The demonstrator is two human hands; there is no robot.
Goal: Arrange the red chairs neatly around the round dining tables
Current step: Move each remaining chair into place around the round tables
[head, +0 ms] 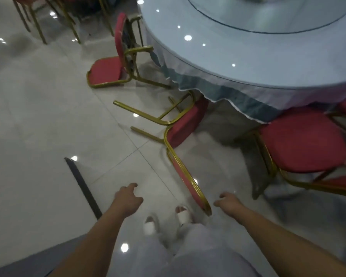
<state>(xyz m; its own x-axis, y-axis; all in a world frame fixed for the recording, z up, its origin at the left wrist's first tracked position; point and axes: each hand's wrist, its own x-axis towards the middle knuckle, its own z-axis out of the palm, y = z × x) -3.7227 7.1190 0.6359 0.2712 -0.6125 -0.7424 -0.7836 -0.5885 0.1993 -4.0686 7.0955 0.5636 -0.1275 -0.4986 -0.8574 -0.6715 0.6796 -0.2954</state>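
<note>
Left hand and right hand, loose and holding nothing, flank the tipped red chair, which lies beside the round table edge; open floor spreads left.

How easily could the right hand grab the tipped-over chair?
Probably easily. The right hand hangs open just beside the top of the tipped-over chair, whose back lies nearest, with only floor between them.

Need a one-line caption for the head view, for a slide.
Empty left hand and right hand reach toward a toppled red chair beside the round dining table.
</note>
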